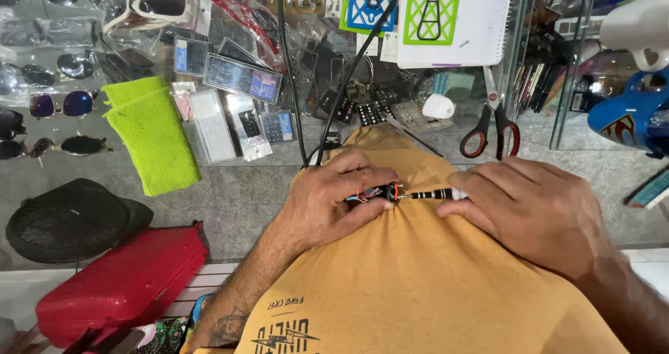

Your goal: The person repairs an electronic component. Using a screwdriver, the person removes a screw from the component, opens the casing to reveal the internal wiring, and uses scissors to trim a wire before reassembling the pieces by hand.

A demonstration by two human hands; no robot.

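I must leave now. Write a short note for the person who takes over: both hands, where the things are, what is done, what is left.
Left hand: pinches a small part with thin coloured wires against the yellow shirt.
Right hand: holds a screwdriver, tip at the part.
Scissors and green cloth lie on the glass counter.
Done: tip seated.
Left: cannot tell how far the screw is.

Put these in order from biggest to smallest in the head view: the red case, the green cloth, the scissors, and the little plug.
1. Red case, though it lies nearer the camera.
2. Green cloth.
3. Scissors.
4. Little plug, pinched in the left hand.
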